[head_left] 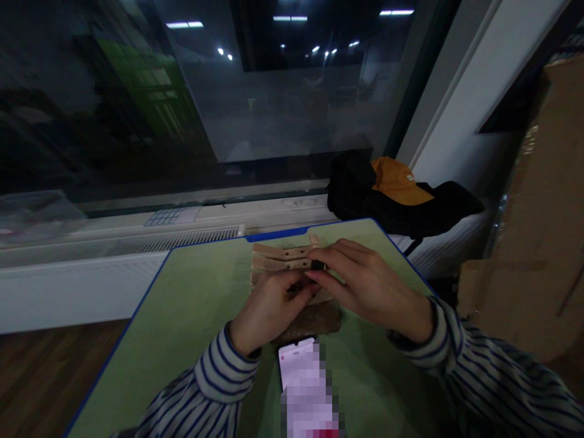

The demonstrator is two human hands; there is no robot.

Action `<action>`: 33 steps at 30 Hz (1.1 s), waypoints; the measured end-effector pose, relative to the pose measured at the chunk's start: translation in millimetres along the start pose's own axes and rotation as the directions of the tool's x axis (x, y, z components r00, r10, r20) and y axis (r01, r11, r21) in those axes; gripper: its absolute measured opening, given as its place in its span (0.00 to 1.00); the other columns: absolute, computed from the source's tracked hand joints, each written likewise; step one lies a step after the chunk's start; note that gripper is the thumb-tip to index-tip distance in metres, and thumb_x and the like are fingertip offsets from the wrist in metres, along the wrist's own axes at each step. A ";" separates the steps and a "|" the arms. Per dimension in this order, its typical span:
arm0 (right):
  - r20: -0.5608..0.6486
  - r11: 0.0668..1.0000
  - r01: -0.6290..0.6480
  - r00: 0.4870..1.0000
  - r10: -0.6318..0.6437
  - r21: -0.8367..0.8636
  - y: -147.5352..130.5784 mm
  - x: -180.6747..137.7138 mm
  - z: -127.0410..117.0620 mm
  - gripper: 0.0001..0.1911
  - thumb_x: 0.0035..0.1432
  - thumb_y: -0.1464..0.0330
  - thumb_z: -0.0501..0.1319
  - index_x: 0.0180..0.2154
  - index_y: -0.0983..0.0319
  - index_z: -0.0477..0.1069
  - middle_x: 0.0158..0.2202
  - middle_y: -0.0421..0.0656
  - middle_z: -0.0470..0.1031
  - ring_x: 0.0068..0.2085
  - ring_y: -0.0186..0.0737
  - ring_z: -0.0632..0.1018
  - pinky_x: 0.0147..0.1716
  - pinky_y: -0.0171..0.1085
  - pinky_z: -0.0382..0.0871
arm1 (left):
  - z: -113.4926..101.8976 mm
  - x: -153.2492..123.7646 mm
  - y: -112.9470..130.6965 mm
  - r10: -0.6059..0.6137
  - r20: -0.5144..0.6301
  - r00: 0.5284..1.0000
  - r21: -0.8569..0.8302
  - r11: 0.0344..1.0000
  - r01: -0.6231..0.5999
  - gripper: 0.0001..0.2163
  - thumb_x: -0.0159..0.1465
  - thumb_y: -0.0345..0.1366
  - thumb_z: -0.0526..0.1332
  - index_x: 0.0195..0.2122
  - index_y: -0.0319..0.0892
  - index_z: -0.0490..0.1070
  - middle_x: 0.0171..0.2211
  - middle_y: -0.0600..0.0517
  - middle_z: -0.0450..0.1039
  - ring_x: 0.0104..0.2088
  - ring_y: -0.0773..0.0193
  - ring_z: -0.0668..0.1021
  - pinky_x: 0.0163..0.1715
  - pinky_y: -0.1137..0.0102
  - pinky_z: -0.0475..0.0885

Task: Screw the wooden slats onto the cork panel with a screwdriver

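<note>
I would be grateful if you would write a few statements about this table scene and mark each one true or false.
1. The left hand and the right hand both touch the wooden slats. True.
2. The table is red. False: the table is green with a blue edge.
3. A phone lies on the table between the striped sleeves. True.
4. The orange cap lies on the table beside the phone. False: it rests on a black bag by the window.
</note>
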State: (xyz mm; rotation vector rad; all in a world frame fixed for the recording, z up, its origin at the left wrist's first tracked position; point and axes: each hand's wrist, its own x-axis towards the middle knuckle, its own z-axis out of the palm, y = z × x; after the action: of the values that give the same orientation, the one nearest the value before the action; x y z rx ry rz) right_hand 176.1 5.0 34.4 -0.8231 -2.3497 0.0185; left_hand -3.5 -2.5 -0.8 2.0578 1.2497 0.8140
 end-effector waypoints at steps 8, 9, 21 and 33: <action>0.032 0.999 -0.029 0.999 0.028 0.031 -2.8 0.1 -0.3 0.17 0.61 0.68 0.55 0.52 0.64 0.63 0.43 0.47 0.73 0.44 0.42 0.73 0.45 0.43 0.68 | 2.4 -1.0 -5.8 -0.034 -0.080 0.996 0.034 0.999 0.037 0.05 0.59 0.35 0.59 0.31 0.40 0.73 0.29 0.52 0.78 0.29 0.62 0.78 0.29 0.72 0.70; 0.033 0.999 -0.025 0.999 0.024 0.046 -2.6 0.1 -0.8 0.18 0.61 0.69 0.54 0.53 0.64 0.62 0.44 0.47 0.73 0.45 0.41 0.72 0.46 0.43 0.68 | 2.4 -1.1 -6.1 -0.036 -0.074 0.997 0.019 0.999 0.038 0.06 0.59 0.36 0.59 0.32 0.40 0.74 0.29 0.52 0.78 0.29 0.62 0.78 0.29 0.72 0.70; -0.005 0.999 0.010 1.000 -0.010 -0.033 1.6 1.1 1.9 0.13 0.62 0.67 0.54 0.47 0.65 0.67 0.39 0.48 0.75 0.41 0.44 0.73 0.42 0.45 0.69 | -0.8 -0.9 0.0 -0.025 0.029 0.999 -0.050 0.998 0.026 0.08 0.62 0.34 0.56 0.36 0.41 0.73 0.36 0.50 0.78 0.35 0.61 0.78 0.34 0.71 0.71; 0.009 1.000 0.003 1.000 -0.004 0.022 -3.3 0.4 1.0 0.17 0.61 0.68 0.54 0.52 0.63 0.63 0.46 0.48 0.73 0.46 0.44 0.72 0.48 0.47 0.67 | 6.3 0.1 2.6 -0.073 -0.157 0.985 0.014 0.997 0.076 0.05 0.58 0.33 0.59 0.28 0.39 0.72 0.24 0.54 0.75 0.24 0.65 0.75 0.24 0.73 0.66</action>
State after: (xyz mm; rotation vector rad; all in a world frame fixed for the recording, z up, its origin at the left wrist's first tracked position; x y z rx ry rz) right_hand 173.5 2.8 34.5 -0.8098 -2.3555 0.0469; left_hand 2.6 -4.5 -2.9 1.9812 1.4166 0.9466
